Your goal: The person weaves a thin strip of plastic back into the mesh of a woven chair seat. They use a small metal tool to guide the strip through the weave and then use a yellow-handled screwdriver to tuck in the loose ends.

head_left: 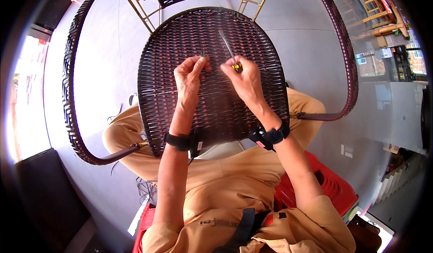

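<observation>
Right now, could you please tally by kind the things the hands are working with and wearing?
Woven wicker chair seat: 1
Screwdriver with a yellow handle, held in the right hand: 1
Black wrist straps, one on each forearm: 2
Total: 4
The left hand pinches the weave.

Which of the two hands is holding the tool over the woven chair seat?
The right hand. It grips a yellow-handled screwdriver whose metal shaft points away across the dark wicker seat. The left hand only pinches at the weave.
</observation>
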{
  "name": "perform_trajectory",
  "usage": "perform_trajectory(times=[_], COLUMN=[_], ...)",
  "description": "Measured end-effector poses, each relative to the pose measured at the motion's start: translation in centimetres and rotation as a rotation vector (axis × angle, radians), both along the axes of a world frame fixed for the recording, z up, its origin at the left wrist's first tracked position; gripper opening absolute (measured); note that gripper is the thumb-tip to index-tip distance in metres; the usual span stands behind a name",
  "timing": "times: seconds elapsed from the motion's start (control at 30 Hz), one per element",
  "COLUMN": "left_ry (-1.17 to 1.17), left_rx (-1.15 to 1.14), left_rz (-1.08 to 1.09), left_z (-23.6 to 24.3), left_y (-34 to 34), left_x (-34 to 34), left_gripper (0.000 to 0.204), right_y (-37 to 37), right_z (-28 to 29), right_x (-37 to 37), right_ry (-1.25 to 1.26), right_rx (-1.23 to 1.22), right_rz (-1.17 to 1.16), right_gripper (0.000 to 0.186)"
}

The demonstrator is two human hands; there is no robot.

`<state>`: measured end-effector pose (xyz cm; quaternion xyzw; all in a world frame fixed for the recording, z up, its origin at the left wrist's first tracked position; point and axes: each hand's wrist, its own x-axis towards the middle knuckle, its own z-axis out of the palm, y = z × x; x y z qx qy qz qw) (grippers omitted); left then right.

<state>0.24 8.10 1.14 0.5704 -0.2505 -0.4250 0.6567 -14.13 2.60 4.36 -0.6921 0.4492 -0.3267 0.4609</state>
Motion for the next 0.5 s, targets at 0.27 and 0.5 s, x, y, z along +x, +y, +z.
perform_trajectory(times=[0.27, 0.5], left_ry=[0.003, -0.001], left_rx=[-0.031, -0.034], left_rz=[-0.075, -0.123], left_z=[-0.8, -0.6], left_y=[-0.3, -0.1], left_x=[0.3, 0.5], left_gripper=[0.016, 0.016], right_y=[-1.5, -1.5], right_z=[0.2, -0.3], right_x=[3.5, 3.7], right_ry=[-0.217, -0.232], right_rx=[0.143, 0.154], right_rz=[0.034, 0.056], right_gripper=[0.008, 0.004])
